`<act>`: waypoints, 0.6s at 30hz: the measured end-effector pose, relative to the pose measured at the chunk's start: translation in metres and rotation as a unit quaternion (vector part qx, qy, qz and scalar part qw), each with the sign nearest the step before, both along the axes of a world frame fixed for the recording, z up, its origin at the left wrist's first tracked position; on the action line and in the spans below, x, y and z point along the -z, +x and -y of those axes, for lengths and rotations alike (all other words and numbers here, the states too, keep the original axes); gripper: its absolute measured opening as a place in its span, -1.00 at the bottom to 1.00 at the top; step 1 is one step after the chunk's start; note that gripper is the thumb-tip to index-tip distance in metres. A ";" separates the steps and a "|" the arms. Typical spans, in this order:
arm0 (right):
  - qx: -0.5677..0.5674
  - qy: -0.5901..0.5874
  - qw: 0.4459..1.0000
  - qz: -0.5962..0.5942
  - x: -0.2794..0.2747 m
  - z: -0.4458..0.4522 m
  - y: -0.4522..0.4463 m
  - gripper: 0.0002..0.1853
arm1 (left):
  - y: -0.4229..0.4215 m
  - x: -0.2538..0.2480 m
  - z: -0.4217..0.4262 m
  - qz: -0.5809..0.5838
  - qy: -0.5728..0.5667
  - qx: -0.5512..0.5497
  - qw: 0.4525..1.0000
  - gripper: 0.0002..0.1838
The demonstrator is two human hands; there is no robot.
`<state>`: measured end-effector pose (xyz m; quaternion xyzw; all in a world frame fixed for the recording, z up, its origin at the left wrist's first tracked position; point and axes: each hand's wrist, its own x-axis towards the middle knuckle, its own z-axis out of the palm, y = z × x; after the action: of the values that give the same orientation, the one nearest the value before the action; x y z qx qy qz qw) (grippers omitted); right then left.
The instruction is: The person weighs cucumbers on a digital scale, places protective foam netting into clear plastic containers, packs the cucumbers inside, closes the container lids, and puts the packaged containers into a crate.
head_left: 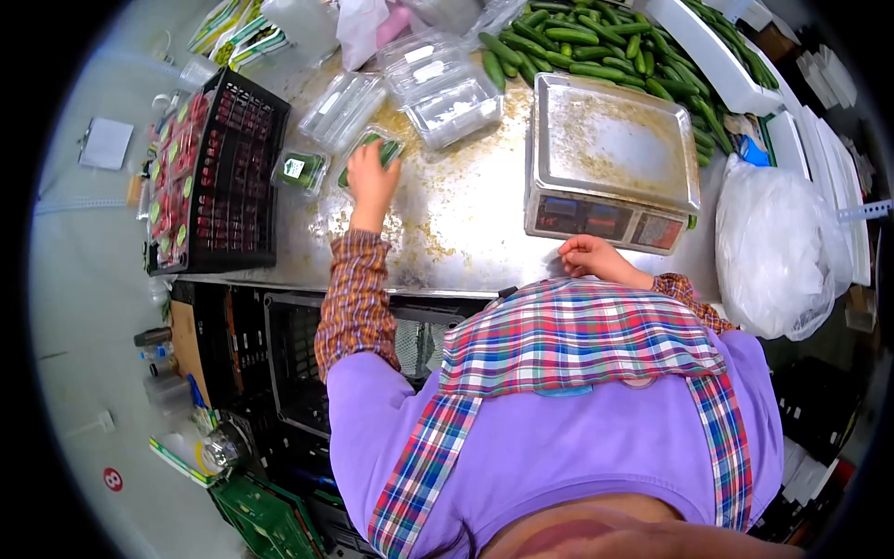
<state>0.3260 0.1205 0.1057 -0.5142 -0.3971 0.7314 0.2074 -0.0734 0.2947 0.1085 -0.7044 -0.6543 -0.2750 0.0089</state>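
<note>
Two packs (304, 174) filled, many cucumbers (596, 42) loose

One pack bears a visible label; the other is partly covered by the left hand (372, 177). Those two look done, while the heaped cucumbers and the clear trays (456, 112), showing no produce inside, seem left. The covered pack lies on the table (447, 224), right under the left fingers, which spread over it; their grip I cannot tell. The right hand (596, 258) curls near the scale (610, 140), its hold unclear.

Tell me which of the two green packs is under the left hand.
The pack farther from the black crate: the left hand covers part of it. The other pack, showing a white label, lies nearer the crate with no hand over it.
</note>
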 end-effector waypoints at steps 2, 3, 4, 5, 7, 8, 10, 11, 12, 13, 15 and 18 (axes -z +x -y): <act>0.003 0.004 1.000 -0.007 0.003 0.000 0.000 -0.81 | 0.009 -0.001 -0.018 -0.104 -0.019 0.022 0.994 -0.41; 0.004 0.006 1.000 -0.013 0.004 -0.001 -0.001 -0.81 | 0.010 0.006 -0.028 -0.141 -0.051 0.023 0.988 -0.36; 0.006 0.010 1.000 -0.020 0.004 -0.002 -0.001 -0.81 | 0.012 0.013 -0.037 -0.178 -0.082 0.025 0.980 -0.31; 0.000 0.020 1.000 -0.008 0.004 -0.003 -0.001 -0.82 | 0.013 0.017 -0.045 -0.198 -0.116 0.029 0.973 -0.32; -0.003 0.057 0.998 0.008 -0.002 -0.001 0.002 -0.83 | 0.004 0.038 -0.056 -0.240 -0.123 0.020 0.963 -0.36; 0.002 0.075 0.997 0.019 -0.007 0.001 0.006 -0.84 | 0.001 0.045 -0.059 -0.259 -0.125 0.022 0.957 -0.38; 0.021 0.110 0.993 0.038 -0.016 0.008 0.020 -0.83 | -0.006 0.048 -0.053 -0.273 -0.116 0.031 0.955 -0.40; 0.032 0.118 0.991 0.047 -0.021 0.012 0.028 -0.83 | 0.001 0.031 -0.042 -0.258 -0.128 0.037 0.957 -0.39; 0.040 0.127 0.990 0.055 -0.027 0.016 0.036 -0.82 | -0.005 0.033 -0.040 -0.267 -0.119 0.033 0.956 -0.40; 0.053 0.145 0.985 0.073 -0.040 0.022 0.043 -0.81 | -0.012 0.038 -0.040 -0.284 -0.116 0.019 0.952 -0.40; 0.062 0.204 0.970 0.116 -0.061 0.032 0.060 -0.81 | -0.024 0.037 -0.039 -0.310 -0.137 -0.011 0.941 -0.44; 0.079 0.256 0.948 0.170 -0.095 0.041 0.086 -0.81 | -0.041 0.032 -0.035 -0.293 -0.163 -0.047 0.941 -0.42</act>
<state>0.4120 0.0790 0.2011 -0.5901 -0.5586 0.4882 0.3182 -0.1143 0.3298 0.0765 -0.7140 -0.6912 0.0546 0.0977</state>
